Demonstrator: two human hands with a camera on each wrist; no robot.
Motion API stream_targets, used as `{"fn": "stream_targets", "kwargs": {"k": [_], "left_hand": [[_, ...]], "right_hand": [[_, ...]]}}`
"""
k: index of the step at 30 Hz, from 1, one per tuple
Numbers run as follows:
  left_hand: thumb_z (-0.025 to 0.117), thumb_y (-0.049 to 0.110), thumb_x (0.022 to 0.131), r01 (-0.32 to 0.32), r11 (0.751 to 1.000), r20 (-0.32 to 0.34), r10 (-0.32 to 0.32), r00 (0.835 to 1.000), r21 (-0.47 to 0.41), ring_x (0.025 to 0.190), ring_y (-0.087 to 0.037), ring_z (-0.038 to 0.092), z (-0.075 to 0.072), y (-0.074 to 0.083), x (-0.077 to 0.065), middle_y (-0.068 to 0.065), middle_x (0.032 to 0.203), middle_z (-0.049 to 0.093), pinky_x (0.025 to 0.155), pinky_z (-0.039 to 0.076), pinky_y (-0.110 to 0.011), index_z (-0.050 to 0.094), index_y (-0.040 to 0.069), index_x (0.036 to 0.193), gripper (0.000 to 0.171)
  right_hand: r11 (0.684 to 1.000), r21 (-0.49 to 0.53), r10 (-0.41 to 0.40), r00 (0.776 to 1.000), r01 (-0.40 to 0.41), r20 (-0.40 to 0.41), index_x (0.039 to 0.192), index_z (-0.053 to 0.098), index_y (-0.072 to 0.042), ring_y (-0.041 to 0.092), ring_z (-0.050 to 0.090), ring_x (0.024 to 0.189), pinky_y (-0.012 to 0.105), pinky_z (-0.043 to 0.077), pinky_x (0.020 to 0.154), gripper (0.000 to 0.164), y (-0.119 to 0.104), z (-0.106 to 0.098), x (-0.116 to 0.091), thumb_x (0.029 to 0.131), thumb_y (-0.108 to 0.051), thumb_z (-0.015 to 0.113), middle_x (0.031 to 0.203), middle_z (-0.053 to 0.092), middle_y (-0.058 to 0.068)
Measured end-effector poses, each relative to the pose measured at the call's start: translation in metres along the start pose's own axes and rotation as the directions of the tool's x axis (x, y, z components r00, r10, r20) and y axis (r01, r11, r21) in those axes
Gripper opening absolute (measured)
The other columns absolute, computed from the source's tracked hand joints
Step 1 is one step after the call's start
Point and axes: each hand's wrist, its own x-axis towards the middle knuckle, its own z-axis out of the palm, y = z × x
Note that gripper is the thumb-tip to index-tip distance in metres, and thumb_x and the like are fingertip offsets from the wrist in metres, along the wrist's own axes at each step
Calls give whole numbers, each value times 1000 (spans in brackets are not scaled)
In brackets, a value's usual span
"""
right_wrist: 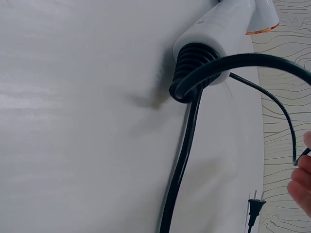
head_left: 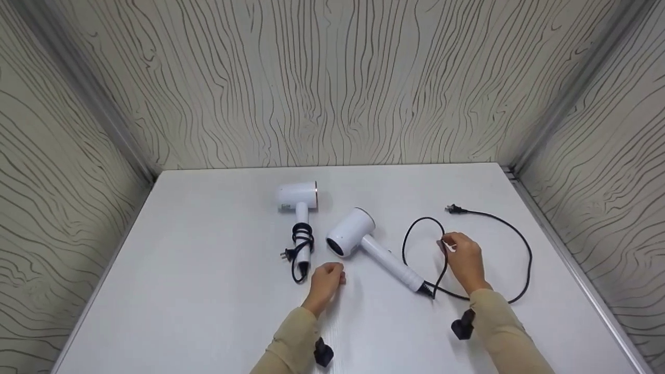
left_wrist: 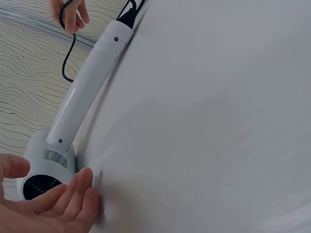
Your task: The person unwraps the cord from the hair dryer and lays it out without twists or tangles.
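Observation:
A white hair dryer lies on the table with its black cord spread out to the right. My right hand pinches a loop of that power cord between thumb and fingers. In the right wrist view the cord leaves the ribbed sleeve at the handle's end. My left hand holds nothing, its fingers loosely bent beside the dryer's head; the left wrist view has the fingers just below the dark air inlet.
A second white hair dryer lies to the left, its cord wound around the handle. The first dryer's plug rests toward the back right of the white table. Wood-patterned panels stand around the table.

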Motion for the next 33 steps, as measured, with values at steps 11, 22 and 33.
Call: {"fn": "stream_targets", "kwargs": {"k": [11,22,33], "left_hand": [[51,15,91,-48,999,-6,48,999,3,79,-11,65,-7,-6,-8,-18,96,71,77,54,-23,60,-14,116,39],[48,9,93,-19,992,-7,19,1000,-128,74,-5,61,-12,-10,-8,-22,95,69,76,57,-25,54,-19,119,39],[50,8,92,-38,987,-17,36,999,-154,75,-6,63,-14,-9,-11,-24,96,69,75,57,-24,54,-19,120,39]], "right_hand": [[1000,-6,15,995,-14,97,88,70,4,28,68,76,39,58,69,6,10,5,-4,84,2,67,82,72,16],[995,-24,-95,995,95,7,88,69,4,29,66,74,41,58,66,9,-9,-4,-1,79,7,69,82,71,16],[960,-56,-269,958,275,95,89,68,1,23,66,78,34,58,67,16,-46,5,-11,75,1,77,83,68,12]]}}
